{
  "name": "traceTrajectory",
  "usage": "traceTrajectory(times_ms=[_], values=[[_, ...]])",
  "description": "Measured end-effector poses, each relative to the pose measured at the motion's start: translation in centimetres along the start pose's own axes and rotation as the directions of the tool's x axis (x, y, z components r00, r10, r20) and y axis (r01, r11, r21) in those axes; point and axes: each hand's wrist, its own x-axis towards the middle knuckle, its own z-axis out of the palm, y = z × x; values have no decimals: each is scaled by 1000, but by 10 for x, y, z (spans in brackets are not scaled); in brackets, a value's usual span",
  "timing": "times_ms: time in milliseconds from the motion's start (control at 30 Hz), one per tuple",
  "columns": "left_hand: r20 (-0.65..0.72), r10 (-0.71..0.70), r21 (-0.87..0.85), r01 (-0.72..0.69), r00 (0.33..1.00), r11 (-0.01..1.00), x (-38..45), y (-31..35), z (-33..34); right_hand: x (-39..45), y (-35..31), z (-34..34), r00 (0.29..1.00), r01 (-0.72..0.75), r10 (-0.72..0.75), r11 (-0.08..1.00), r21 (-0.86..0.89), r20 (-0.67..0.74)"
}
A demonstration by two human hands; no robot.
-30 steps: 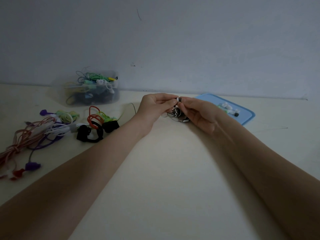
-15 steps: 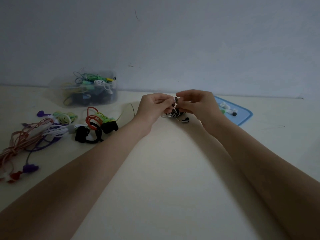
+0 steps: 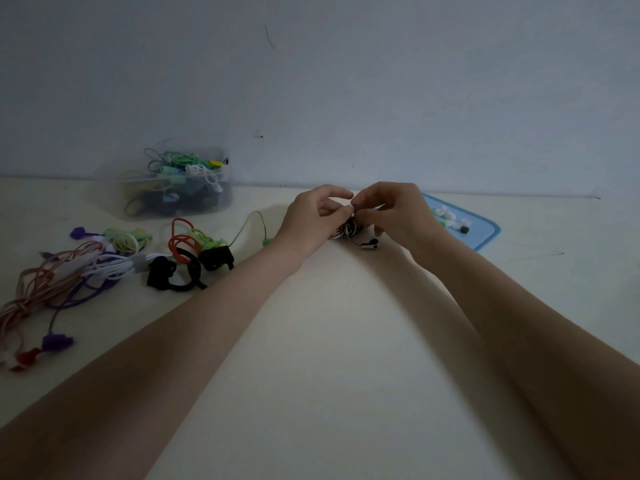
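The fingertips (image 3: 344,210) of a person's left hand (image 3: 311,223) met the fingertips (image 3: 362,204) of the right hand (image 3: 398,213) in a narrow pinch at the top of a coiled black-and-white earphone (image 3: 348,231). The earphone was held close to the cream table (image 3: 329,358), toward its far edge. What exactly the tips gripped, perhaps an earbud or a loop of cord, was too small and dim to tell, and the curled fingers hid most of the coil. One black-and-silver end piece (image 3: 370,244) trailed on a thin wire just below the right hand.

Behind that hand, a blue tray (image 3: 486,237) was partly covered by the wrist, with small white ear tips (image 3: 446,213) lying on it. To the left lay a green cable (image 3: 257,220), a black ear-hook headset (image 3: 173,273) tangled with orange cord (image 3: 180,241), and a pink bundle (image 3: 41,292) cut off by the frame's left edge. A clear plastic box (image 3: 110,192) of mixed earphones stood against the wall (image 3: 346,81). Any lettering on the items was too small to read. Both forearms ran out of the bottom of the frame.
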Motion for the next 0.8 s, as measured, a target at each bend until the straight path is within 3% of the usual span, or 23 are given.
traceTrajectory(times_ms=[133,333,500,800], values=[[29,11,5,-11,1000,1000,1,-2,1,3,-3,-9,998,-13,17,998,-66,65],[87,61,98,-69,994,993,1,0,3,11,-21,-41,986,22,-85,919,-394,-144],[149,146,219,-176,978,960,0,1,5,11,-23,-60,993,-119,99,758,-641,-66],[180,170,220,-208,969,953,1,0,4,8,-4,-53,977,-201,186,632,-748,-105]])
